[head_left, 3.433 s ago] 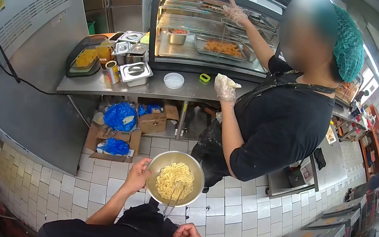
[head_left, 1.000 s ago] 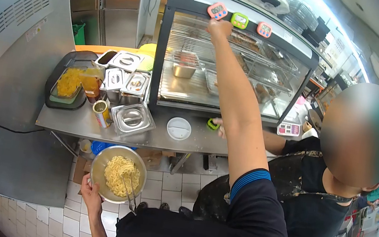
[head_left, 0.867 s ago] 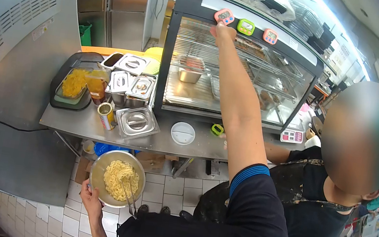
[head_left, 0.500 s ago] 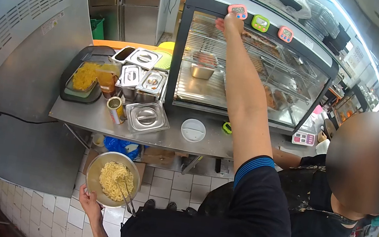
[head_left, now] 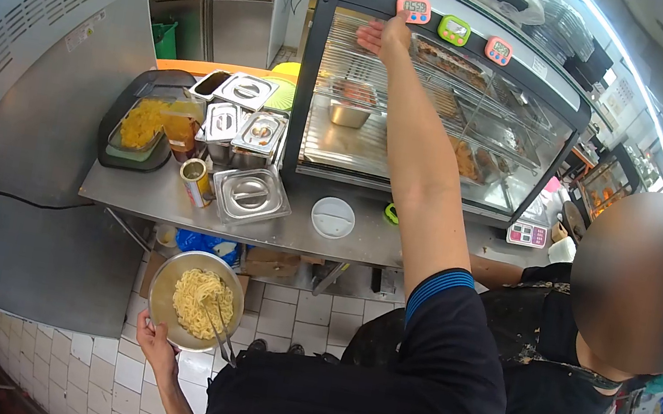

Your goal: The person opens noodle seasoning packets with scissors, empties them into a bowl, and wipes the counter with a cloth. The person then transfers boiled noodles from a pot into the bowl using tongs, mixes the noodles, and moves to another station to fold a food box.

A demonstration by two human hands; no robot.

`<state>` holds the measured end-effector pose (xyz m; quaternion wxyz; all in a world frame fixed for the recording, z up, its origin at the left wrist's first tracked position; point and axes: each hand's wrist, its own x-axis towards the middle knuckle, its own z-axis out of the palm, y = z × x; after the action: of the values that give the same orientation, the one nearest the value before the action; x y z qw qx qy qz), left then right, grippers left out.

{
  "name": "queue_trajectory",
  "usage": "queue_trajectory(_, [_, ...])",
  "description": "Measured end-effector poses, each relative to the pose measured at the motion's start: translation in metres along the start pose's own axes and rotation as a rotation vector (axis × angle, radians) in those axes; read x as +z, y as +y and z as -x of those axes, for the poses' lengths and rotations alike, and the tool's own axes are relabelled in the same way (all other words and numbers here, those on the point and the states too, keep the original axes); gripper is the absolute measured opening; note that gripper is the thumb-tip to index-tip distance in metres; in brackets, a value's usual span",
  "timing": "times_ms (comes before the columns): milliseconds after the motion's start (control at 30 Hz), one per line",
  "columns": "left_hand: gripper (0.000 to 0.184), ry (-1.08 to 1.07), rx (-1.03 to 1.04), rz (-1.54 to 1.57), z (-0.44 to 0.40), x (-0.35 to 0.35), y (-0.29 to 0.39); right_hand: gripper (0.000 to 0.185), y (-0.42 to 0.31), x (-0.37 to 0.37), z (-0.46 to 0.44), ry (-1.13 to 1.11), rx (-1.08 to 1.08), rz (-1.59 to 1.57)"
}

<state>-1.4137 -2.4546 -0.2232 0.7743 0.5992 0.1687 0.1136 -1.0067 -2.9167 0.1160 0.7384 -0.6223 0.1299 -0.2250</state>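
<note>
My left hand [head_left: 156, 344] grips the rim of a metal mixing bowl [head_left: 156, 288] at its lower left. Inside are pale yellow noodles [head_left: 200, 295], with metal tongs [head_left: 223, 336] leaning in them and over the near rim. My right arm is stretched far forward to the glass display case. Up there my right hand [head_left: 384, 39] has its fingers spread to the left, and its thumb is at the lower edge of a pink digital timer [head_left: 414, 9]. A green timer [head_left: 454, 30] and another pink timer [head_left: 498, 51] sit to the right on the same frame.
A person [head_left: 544, 397] stands close on my right. On the steel counter [head_left: 258, 234] are lidded metal containers [head_left: 248, 194], an open can [head_left: 197, 181], a white round lid [head_left: 332, 218] and a tray of yellow food [head_left: 143, 123]. The display case [head_left: 333, 142] holds metal pans.
My right thumb has slid down off the pink timer's face, so its display shows more clearly, and the fingers have spread. The left hand still holds the bowl. The view has shifted slightly.
</note>
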Motion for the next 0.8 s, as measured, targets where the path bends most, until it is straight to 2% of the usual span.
queue_trajectory(167, [0.028, -0.038, 0.023, -0.017, -0.004, 0.001, 0.000, 0.088, -0.014, -0.010, -0.001, -0.049, 0.093, 0.031])
queue_trajectory(300, [0.027, -0.065, 0.049, -0.018, -0.010, 0.005, -0.001, 0.088, -0.026, -0.012, 0.004, -0.036, 0.081, 0.072])
queue_trajectory(433, [0.028, -0.091, 0.059, -0.014, -0.013, 0.010, 0.004, 0.078, -0.018, 0.000, 0.030, -0.094, 0.066, -0.038])
queue_trajectory(533, [0.028, -0.148, 0.033, -0.053, -0.019, 0.020, 0.009, 0.060, 0.023, 0.002, 0.079, -0.376, 0.050, -0.191])
queue_trajectory(600, [0.028, -0.186, 0.073, -0.025, -0.026, 0.031, 0.006, 0.050, 0.052, -0.005, 0.162, -0.428, -0.018, -0.080])
queue_trajectory(633, [0.028, -0.191, 0.074, -0.027, -0.031, 0.035, 0.003, 0.052, 0.074, -0.014, 0.189, -0.485, 0.026, -0.092])
queue_trajectory(667, [0.028, -0.240, 0.099, -0.024, -0.037, 0.038, -0.001, 0.050, 0.102, -0.021, 0.217, -0.441, 0.061, -0.070])
queue_trajectory(700, [0.028, -0.290, 0.124, -0.021, -0.042, 0.041, -0.001, 0.045, 0.111, -0.032, 0.249, -0.439, 0.205, -0.041])
queue_trajectory(800, [0.029, -0.388, 0.080, 0.002, -0.042, 0.064, 0.019, 0.042, 0.177, -0.072, 0.310, -0.305, 0.260, 0.144])
